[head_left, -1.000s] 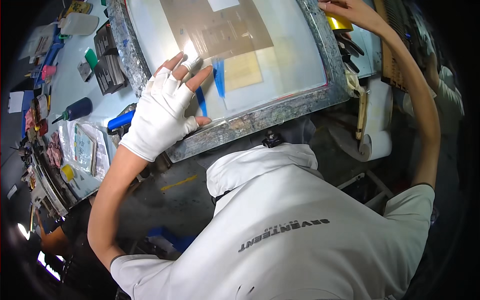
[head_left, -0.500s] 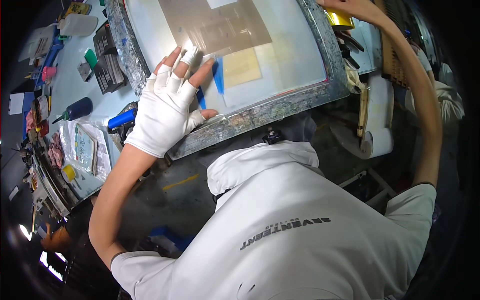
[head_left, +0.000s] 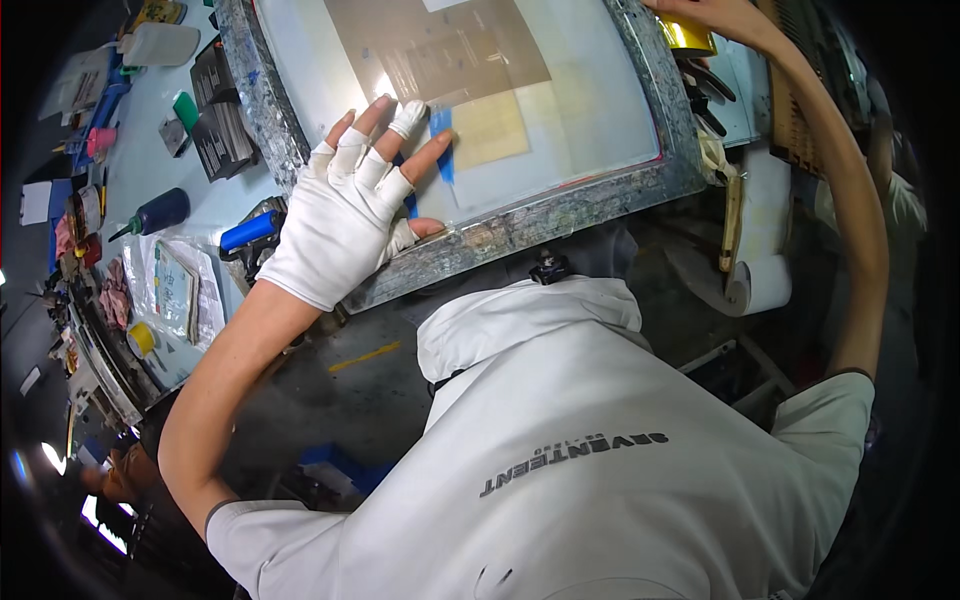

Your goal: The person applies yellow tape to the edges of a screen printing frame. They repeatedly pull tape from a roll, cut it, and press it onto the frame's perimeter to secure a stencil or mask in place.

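My left hand (head_left: 340, 215), in a white fingerless glove with a white wrap on one finger, lies open with fingers spread on the near left corner of a framed screen (head_left: 590, 160). Its index finger crosses a blue strip (head_left: 441, 150), and the thumb rests along the near rim. A brown-grey rectangle and a pale yellow patch (head_left: 490, 128) show through the screen's surface. My bare right hand (head_left: 715, 14) is at the frame's right side, beside a shiny yellow roll (head_left: 688, 38). The picture's upper edge cuts off most of its fingers.
Left of the frame, the table holds a blue-handled tool (head_left: 250, 232), a dark squeeze bottle (head_left: 160, 212), black printed cards (head_left: 222, 140) and a plastic-wrapped packet (head_left: 178, 290). Dark-handled tools (head_left: 708, 85) lie right of the frame. A white paper roll (head_left: 762, 284) hangs lower right.
My left hand has shifted slightly right across the screen, its index finger now over the blue strip. My right hand stays at the frame's right side. The whole view has moved a little.
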{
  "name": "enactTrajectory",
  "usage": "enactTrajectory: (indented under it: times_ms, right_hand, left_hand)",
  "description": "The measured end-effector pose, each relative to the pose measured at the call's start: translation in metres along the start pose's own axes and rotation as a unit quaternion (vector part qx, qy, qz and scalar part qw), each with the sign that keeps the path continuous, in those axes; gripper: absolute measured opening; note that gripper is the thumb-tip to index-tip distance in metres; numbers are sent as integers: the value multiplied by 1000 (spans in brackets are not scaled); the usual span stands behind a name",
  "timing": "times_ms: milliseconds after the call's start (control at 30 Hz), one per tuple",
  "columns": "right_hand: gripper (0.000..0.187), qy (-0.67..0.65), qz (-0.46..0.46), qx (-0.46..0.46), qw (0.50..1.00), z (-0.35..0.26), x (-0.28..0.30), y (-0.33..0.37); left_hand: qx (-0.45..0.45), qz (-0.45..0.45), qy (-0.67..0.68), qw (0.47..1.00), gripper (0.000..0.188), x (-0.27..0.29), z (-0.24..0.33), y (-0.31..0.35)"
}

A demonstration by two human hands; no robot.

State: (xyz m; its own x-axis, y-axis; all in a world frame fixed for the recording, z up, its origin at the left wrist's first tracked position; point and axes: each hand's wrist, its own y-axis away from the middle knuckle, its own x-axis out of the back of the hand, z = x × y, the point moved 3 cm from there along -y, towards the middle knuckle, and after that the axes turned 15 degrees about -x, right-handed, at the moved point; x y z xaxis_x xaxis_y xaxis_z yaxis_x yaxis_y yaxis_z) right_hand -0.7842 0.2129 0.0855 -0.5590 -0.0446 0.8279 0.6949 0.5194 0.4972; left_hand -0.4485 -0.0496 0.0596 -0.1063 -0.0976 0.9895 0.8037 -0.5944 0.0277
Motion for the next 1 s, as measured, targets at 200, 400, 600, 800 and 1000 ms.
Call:
enactTrajectory:
  times_ms: [200,400,600,800,1000]
  right_hand:
    - [54,-29,3,-22,999,27,-7,-18]
    - [47,-38,8,15,999,18,-8,-12]
    - [46,-41,-3,-17,999,15,-7,-11]
    - [49,-110,-61,-3,992,22,-10,-16]
    - [48,-10,46,-13,999,19,-7,-12]
  left_hand:
    - [-31,38,63,997,69,6,-3,-5]
    - [72,101,324,938,43,21,19,14]
    - [119,166,249,947,18,5,24,22]
    - [76,157,217,960,21,5,31,23]
    - [112,171,240,949,18,-1,28,24]
